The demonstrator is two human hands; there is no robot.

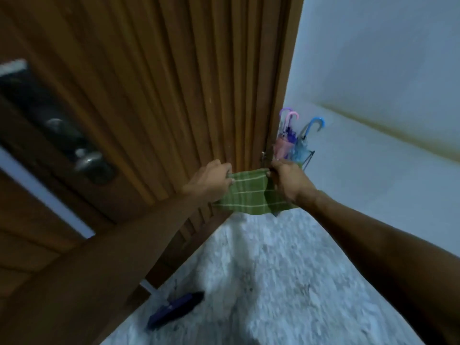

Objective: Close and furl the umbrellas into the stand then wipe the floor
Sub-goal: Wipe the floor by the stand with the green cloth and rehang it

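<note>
Your left hand (211, 179) and right hand (286, 180) each pinch a top corner of the green checked cloth (249, 195), stretched between them, long axis left-right. The speckled grey floor (261, 270) lies straight below. 3 furled hook-handled umbrellas (288, 138) stand in the corner stand beyond your right hand.
</note>
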